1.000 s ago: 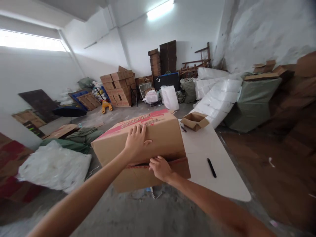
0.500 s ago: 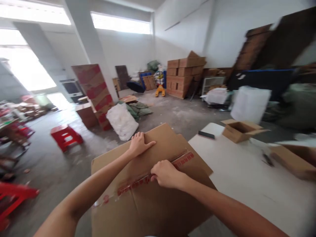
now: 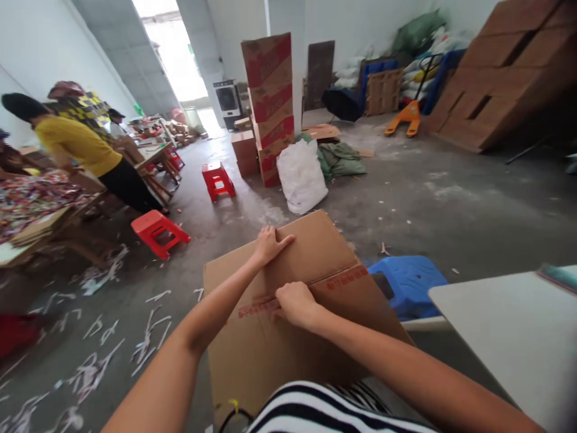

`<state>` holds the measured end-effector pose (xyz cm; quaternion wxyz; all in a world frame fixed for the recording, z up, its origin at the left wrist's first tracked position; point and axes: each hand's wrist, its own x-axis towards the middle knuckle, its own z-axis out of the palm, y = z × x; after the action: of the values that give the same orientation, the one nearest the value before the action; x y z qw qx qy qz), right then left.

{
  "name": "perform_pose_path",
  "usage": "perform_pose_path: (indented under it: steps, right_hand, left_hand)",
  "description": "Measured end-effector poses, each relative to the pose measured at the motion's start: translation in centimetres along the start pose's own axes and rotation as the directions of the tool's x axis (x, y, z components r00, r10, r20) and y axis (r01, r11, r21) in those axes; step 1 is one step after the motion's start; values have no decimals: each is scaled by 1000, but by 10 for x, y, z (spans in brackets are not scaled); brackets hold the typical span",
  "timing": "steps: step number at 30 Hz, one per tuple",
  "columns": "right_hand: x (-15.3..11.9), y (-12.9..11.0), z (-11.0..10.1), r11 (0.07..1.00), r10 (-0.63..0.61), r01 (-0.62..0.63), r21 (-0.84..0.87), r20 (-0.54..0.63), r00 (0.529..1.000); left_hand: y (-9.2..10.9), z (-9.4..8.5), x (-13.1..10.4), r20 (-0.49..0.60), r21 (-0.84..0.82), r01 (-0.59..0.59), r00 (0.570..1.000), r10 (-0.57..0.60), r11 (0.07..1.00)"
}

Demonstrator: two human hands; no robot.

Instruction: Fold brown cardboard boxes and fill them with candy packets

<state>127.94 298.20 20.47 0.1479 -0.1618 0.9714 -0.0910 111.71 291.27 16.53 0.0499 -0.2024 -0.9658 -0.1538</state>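
Note:
A large brown cardboard box (image 3: 270, 352) is in front of me, close to my body, with red-printed tape along its top seam. My left hand (image 3: 270, 245) grips its far top edge, fingers at the rim and thumb stretched across the cardboard. At the middle of the taped seam, my right hand (image 3: 295, 305) is closed, its fingertips curled in at the seam and partly hidden. Both hands hold the same box. Below it shows a striped black-and-white garment (image 3: 333, 409).
A blue plastic stool (image 3: 412, 282) and a white table (image 3: 505, 313) are to the right. Red stools (image 3: 160, 231) and paper strips lie leftward on the floor. A person in yellow (image 3: 83, 144) bends over a table. Farther off are a white sack (image 3: 302, 174), stacked cartons (image 3: 273, 102) and an orange pallet jack (image 3: 406, 117).
My view has swung left, and the box has come along with both hands on it, away from the white table. The people and the blue stool have come into view.

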Motion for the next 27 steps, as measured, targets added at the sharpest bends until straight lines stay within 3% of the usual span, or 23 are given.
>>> perform_pose_path:
  steps: [3, 6, 9, 11, 14, 16, 17, 18, 21, 25, 26, 27]
  right_hand:
    - [12, -19, -13, 999, -30, 30, -15, 8, 1000]
    - [10, -44, -26, 982, -190, 190, -17, -25, 981]
    - [-2, -51, -28, 897, -443, 442, -17, -70, 894]
    - [-8, -39, -21, 855, -518, 518, -35, -125, 846]
    - [-11, -15, -5, 855, -513, 515, -60, -241, 824]
    - [-7, -5, 1, 841, -529, 537, -57, -287, 798]
    - [-4, -4, 2, 829, -546, 557, -53, -293, 785]
    - [0, -4, 1, 816, -563, 576, -52, -293, 772]
    - [13, -6, -5, 789, -600, 611, -66, -297, 743]
    - [23, -2, -7, 776, -618, 621, -109, -328, 715]
    - [24, 2, -6, 779, -616, 614, -125, -332, 715]
    - [25, 7, -5, 786, -610, 602, -141, -332, 719]
  left_hand:
    - [-51, -4, 4, 18, 44, 10, 1000, -11, 999]
    - [-103, -1, 4, 62, 107, 103, 992, -110, 989]
    - [-155, 6, -5, 135, 179, 233, 957, -258, 956]
    - [-185, 10, -13, 161, 219, 281, 934, -319, 934]
    - [-211, 14, -24, 205, 224, 177, 953, -224, 959]
    - [-212, 13, -28, 307, 170, -34, 952, -21, 985]
    - [-209, 12, -29, 385, 115, -171, 916, 115, 979]
    - [-205, 11, -29, 464, 40, -307, 849, 254, 951]
    - [-190, 6, -26, 596, -205, -592, 557, 579, 780]
    - [-177, 9, -19, 506, -395, -842, 135, 852, 368]
    - [-176, 10, -16, 478, -379, -886, 59, 876, 267]
    - [-174, 12, -12, 465, -332, -923, 20, 885, 195]
